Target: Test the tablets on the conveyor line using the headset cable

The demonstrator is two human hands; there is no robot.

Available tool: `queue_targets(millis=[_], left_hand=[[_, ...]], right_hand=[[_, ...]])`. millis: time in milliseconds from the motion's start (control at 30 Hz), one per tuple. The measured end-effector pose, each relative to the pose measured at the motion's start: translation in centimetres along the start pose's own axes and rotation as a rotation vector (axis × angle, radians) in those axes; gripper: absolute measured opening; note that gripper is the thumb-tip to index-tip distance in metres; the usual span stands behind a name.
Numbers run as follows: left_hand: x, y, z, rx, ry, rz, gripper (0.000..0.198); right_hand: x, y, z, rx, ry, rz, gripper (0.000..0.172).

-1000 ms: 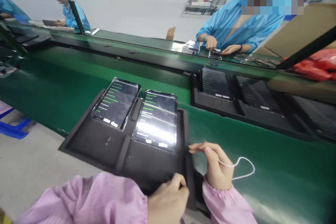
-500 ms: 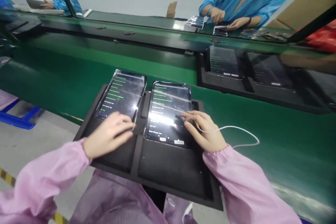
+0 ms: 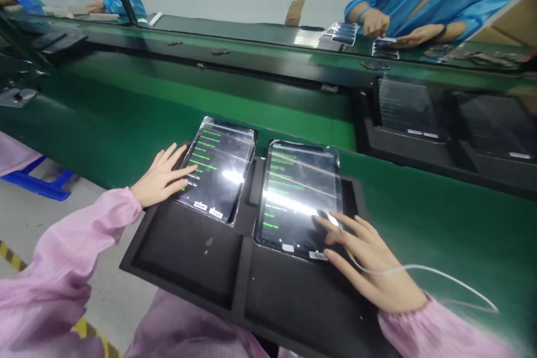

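Note:
Two lit tablets wrapped in clear film lie in a black foam tray (image 3: pixel 293 302) on the near edge of a green conveyor. My left hand (image 3: pixel 161 179) rests flat with fingers spread on the left edge of the left tablet (image 3: pixel 220 165). My right hand (image 3: pixel 369 260) lies on the lower right corner of the right tablet (image 3: pixel 300 193), fingers stretched out on the screen. A thin white cord (image 3: pixel 440 274) runs from under that hand across the belt to the right. Both screens show lists of green text.
The green conveyor belt (image 3: pixel 168 106) runs left to right. A second black tray (image 3: pixel 440 145) with dark tablets sits on it to the right. Across the belt, people in blue coats handle small items (image 3: pixel 377 22). A blue frame (image 3: pixel 37 182) stands on the floor at left.
The view has shifted left and down. My left hand slid from the left tablet's lower screen to its left edge. My right hand moved down to the right tablet's lower right corner.

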State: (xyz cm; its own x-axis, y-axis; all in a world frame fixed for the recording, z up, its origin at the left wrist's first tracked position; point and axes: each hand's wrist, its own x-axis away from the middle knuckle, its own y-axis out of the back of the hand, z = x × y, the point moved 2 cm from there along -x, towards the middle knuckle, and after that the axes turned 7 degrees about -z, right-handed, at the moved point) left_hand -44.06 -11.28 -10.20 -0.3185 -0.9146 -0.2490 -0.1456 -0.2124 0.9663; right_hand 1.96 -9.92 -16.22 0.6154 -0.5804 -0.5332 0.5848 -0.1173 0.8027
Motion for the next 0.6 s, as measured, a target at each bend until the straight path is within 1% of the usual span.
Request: queue_targets(millis=[133,200,267,333,433,600], left_hand=[[3.4,0.1,-0.5,0.021,-0.074,0.039,0.044],[4.3,0.0,-0.5,0.042,-0.082,0.038,0.045],[4.4,-0.1,-0.4,0.062,-0.074,0.014,0.044],[4.1,-0.1,-0.3,0.071,-0.064,-0.008,0.042],[2.8,-0.1,0.2,0.070,-0.062,-0.020,0.040],[-1.0,-0.2,1.5,0.079,-0.028,-0.019,0.042]], right_hand=[[0.9,0.4,1.3,-0.044,-0.037,0.031,0.012],[0.9,0.5,1.6,-0.052,-0.029,0.045,0.013],[0.7,0.5,1.5,-0.054,-0.032,0.048,0.012],[0.4,0.5,1.2,-0.052,-0.037,0.045,0.011],[-0.1,0.3,0.4,-0.041,-0.022,0.033,0.009],[-2.1,0.2,-1.5,0.002,0.061,0.008,0.006]])
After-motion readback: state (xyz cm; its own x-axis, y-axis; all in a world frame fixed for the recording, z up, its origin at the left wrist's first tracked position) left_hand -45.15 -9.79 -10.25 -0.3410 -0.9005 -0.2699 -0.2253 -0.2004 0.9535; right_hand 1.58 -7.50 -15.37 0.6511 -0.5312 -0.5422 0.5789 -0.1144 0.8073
